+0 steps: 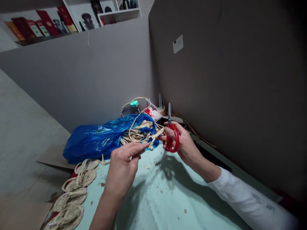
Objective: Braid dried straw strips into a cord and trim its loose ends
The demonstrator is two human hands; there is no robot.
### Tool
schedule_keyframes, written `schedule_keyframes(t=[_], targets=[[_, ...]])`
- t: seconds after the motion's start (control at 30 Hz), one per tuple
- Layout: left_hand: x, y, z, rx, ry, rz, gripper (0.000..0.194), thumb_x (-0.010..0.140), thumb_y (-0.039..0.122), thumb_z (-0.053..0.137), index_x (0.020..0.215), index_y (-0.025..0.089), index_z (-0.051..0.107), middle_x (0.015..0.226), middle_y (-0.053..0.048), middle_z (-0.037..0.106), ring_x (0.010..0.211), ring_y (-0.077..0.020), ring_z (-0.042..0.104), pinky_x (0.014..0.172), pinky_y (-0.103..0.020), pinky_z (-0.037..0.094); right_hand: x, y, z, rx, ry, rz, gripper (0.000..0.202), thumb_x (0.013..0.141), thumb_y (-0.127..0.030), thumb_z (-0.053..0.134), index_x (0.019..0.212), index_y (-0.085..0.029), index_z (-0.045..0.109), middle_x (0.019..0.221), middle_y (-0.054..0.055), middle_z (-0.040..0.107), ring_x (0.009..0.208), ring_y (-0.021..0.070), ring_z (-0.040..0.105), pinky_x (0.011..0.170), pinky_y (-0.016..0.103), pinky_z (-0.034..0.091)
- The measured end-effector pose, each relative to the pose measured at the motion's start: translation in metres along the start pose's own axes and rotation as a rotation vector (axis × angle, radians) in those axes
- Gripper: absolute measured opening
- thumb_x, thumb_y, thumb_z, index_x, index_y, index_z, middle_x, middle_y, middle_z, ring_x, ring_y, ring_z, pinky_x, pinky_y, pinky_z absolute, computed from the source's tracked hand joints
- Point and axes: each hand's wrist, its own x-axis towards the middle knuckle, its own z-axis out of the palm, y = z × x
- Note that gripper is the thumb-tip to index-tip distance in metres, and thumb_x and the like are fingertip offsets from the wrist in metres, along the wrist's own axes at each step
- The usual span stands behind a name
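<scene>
My right hand point(185, 140) is closed around scissors with red handles point(177, 137), their metal blades point(169, 112) pointing up. The same hand's fingertips also hold a pale straw braid point(157, 134). My left hand point(126, 164) is closed, its fingertips pinched at the braid's lower, frayed end; the exact grip is partly hidden. Behind the hands, a blue plastic bag point(96, 139) lies on its side with loose straw strands point(135, 135) spilling from its mouth. A thin twisted cord point(136, 118) loops up above the bag.
Coiled, braided straw pieces point(70, 199) lie in a row along the left edge of the pale green tabletop point(165, 204), which has small scraps on it. At the back corner stand a cup with tools point(161, 110) and a turquoise object point(134, 103). Grey walls enclose the back and right.
</scene>
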Motion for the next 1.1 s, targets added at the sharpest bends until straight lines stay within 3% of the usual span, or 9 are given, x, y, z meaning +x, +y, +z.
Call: schedule_keyframes(t=[0.17,0.27,0.47,0.57,0.73,0.87,0.93,1.1], targets=[[0.001,-0.004,0.009,0.105,0.122,-0.072,0.030,0.079,0.016,0.059,0.102,0.022,0.076,0.097,-0.004,0.077,0.086,-0.0203,0.070,0.082,-0.033,0.053,0.004,0.003,-0.008,0.081,0.061,-0.017,0.044,0.070,-0.031,0.080,0.104,-0.022,0.054,0.081,-0.002,0.063,0.065,0.0091,0.059,0.057,0.019,0.048],[0.003,-0.005,0.010,0.148,0.179,-0.172,0.033,0.078,0.022,0.063,0.110,0.021,0.073,0.095,-0.005,0.076,0.079,-0.0208,0.068,0.077,-0.034,0.052,0.002,0.000,-0.007,0.067,0.019,-0.086,0.039,0.073,-0.029,0.076,0.104,-0.023,0.055,0.090,-0.002,0.063,0.074,0.0105,0.060,0.063,0.020,0.048],[0.010,-0.005,-0.002,-0.080,0.015,-0.333,0.017,0.078,0.029,0.066,0.088,0.017,0.074,0.096,-0.009,0.074,0.089,-0.0236,0.064,0.080,-0.033,0.046,0.001,-0.006,-0.006,-0.086,-0.092,-0.229,0.039,0.076,-0.028,0.070,0.107,-0.027,0.047,0.086,-0.002,0.058,0.070,0.0119,0.056,0.063,0.025,0.049],[0.011,-0.006,-0.007,-0.255,-0.046,-0.373,0.015,0.077,0.030,0.068,0.080,0.016,0.071,0.083,-0.006,0.070,0.078,-0.0187,0.060,0.070,-0.028,0.044,0.002,-0.007,-0.007,-0.168,-0.105,-0.257,0.038,0.078,-0.030,0.067,0.107,-0.027,0.043,0.088,-0.002,0.058,0.069,0.0120,0.055,0.060,0.025,0.048],[0.008,-0.006,-0.009,-0.474,-0.045,-0.363,0.012,0.078,0.027,0.068,0.083,0.016,0.066,0.077,0.000,0.062,0.067,-0.0108,0.055,0.063,-0.022,0.042,0.003,0.001,-0.007,-0.178,-0.072,-0.125,0.043,0.076,-0.037,0.070,0.108,-0.025,0.044,0.083,-0.001,0.055,0.060,0.0103,0.052,0.051,0.023,0.046],[0.008,-0.002,-0.013,-0.523,-0.028,-0.351,0.013,0.080,0.027,0.067,0.083,0.015,0.064,0.070,0.002,0.060,0.054,-0.0070,0.051,0.054,-0.020,0.041,0.003,0.009,-0.010,-0.303,-0.180,0.019,0.036,0.081,-0.043,0.066,0.104,-0.023,0.047,0.066,-0.006,0.051,0.044,0.0072,0.042,0.039,0.019,0.034],[0.008,-0.001,-0.016,-0.491,0.017,-0.350,0.014,0.079,0.027,0.068,0.082,0.014,0.065,0.066,0.002,0.060,0.050,-0.0062,0.048,0.048,-0.019,0.038,0.002,0.008,-0.011,-0.445,-0.182,-0.047,0.034,0.081,-0.042,0.066,0.102,-0.022,0.050,0.064,-0.006,0.050,0.044,0.0074,0.042,0.040,0.019,0.033],[0.007,0.003,-0.024,-0.411,0.151,-0.333,0.015,0.075,0.028,0.072,0.077,0.014,0.066,0.062,0.001,0.061,0.050,-0.0065,0.047,0.043,-0.017,0.037,-0.009,-0.002,-0.009,-0.839,-0.169,-0.504,0.035,0.079,-0.030,0.070,0.109,-0.022,0.053,0.078,-0.001,0.059,0.063,0.0120,0.054,0.058,0.023,0.046]])
